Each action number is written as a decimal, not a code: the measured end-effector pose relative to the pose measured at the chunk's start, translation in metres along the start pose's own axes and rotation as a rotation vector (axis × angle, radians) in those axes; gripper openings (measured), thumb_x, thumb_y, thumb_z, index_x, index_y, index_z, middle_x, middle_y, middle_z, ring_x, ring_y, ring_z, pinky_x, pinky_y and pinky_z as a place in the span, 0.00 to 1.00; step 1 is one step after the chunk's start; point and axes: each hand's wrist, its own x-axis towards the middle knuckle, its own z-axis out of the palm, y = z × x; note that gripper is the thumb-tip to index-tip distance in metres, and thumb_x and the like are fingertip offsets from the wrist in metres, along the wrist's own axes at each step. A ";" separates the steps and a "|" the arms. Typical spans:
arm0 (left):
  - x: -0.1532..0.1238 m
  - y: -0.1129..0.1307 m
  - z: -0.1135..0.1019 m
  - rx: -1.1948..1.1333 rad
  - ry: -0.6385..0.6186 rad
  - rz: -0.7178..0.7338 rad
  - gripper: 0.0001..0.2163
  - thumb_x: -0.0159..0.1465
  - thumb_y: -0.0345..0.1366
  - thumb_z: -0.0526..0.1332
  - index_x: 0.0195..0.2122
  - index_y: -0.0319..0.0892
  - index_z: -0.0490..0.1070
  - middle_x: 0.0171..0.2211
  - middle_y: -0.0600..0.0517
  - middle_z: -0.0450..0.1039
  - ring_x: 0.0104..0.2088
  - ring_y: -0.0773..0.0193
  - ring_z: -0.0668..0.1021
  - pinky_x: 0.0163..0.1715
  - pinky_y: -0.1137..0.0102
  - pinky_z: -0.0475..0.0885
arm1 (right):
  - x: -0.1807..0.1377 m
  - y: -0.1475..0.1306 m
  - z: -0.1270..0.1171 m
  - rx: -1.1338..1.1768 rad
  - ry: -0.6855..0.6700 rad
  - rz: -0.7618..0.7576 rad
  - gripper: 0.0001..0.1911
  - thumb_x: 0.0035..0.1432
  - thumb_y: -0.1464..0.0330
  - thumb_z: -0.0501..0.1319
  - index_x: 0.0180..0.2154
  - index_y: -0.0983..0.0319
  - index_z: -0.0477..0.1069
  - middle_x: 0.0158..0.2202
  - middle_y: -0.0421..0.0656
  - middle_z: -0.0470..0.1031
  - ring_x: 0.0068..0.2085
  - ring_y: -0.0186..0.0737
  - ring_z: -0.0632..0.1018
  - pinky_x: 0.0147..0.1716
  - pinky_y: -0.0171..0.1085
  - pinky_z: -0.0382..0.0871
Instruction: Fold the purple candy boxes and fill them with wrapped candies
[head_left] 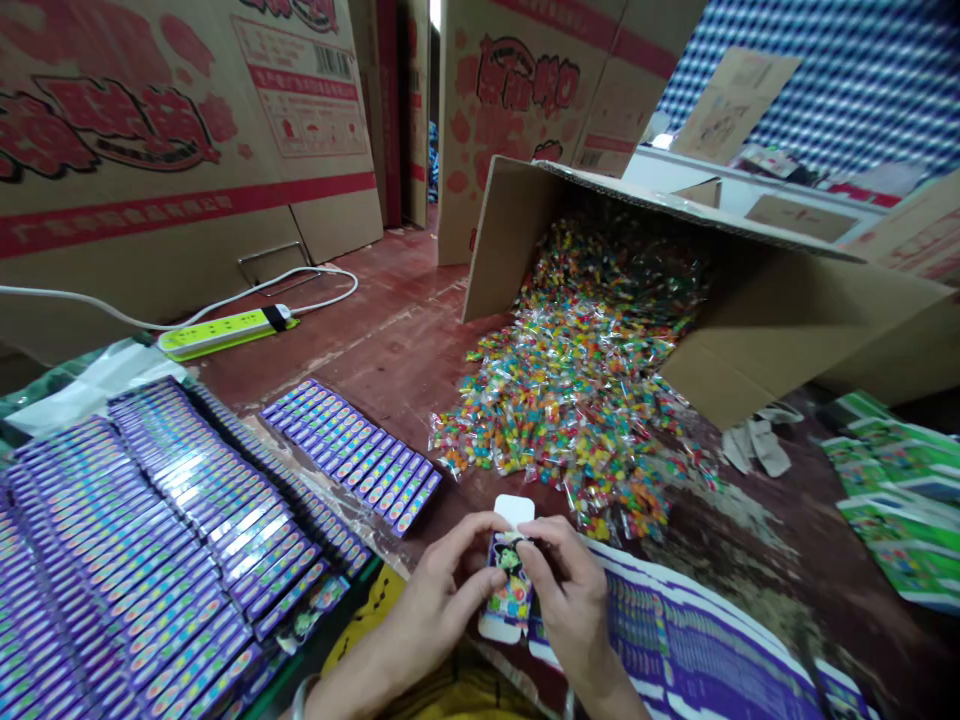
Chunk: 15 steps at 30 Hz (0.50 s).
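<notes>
Between my two hands is a small purple candy box (511, 590) with a cartoon figure on its face and white flaps at its top and bottom ends. My left hand (442, 590) grips its left side, thumb on the front. On the right side, my right hand (564, 580) holds the box near its top edge, thumb across the front. A fan of flat purple cartons (705, 640) lies beside and under my right hand. Just beyond the hands spreads a heap of clear packets of colourful candy (562, 400), spilling from a tipped cardboard box (772, 330).
Many filled purple boxes (172, 540) stand in rows at left, and a shorter row (352, 450) lies nearer the middle. A yellow-green power strip (225, 332) with a white cord is behind them. Green packages (900, 490) lie at right; large cartons (187, 130) stand at the back.
</notes>
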 end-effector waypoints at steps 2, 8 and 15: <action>-0.001 -0.001 0.000 -0.069 -0.010 -0.039 0.13 0.65 0.34 0.60 0.51 0.44 0.68 0.41 0.51 0.74 0.38 0.61 0.76 0.38 0.71 0.71 | 0.005 -0.004 -0.001 0.034 -0.026 0.006 0.06 0.64 0.68 0.59 0.35 0.59 0.74 0.38 0.44 0.76 0.40 0.43 0.78 0.41 0.40 0.72; 0.001 -0.005 0.005 -0.296 0.125 -0.094 0.11 0.62 0.33 0.64 0.44 0.44 0.65 0.38 0.54 0.69 0.32 0.68 0.72 0.31 0.76 0.67 | 0.008 -0.009 0.004 0.222 -0.012 0.113 0.01 0.62 0.69 0.62 0.38 0.59 0.72 0.43 0.46 0.76 0.44 0.44 0.78 0.45 0.42 0.72; 0.000 -0.004 0.005 -0.426 0.113 -0.088 0.12 0.61 0.30 0.65 0.43 0.44 0.63 0.35 0.56 0.67 0.30 0.70 0.70 0.29 0.76 0.65 | 0.020 -0.020 0.000 0.348 -0.155 0.181 0.09 0.59 0.65 0.64 0.30 0.60 0.68 0.35 0.43 0.74 0.38 0.41 0.76 0.39 0.38 0.71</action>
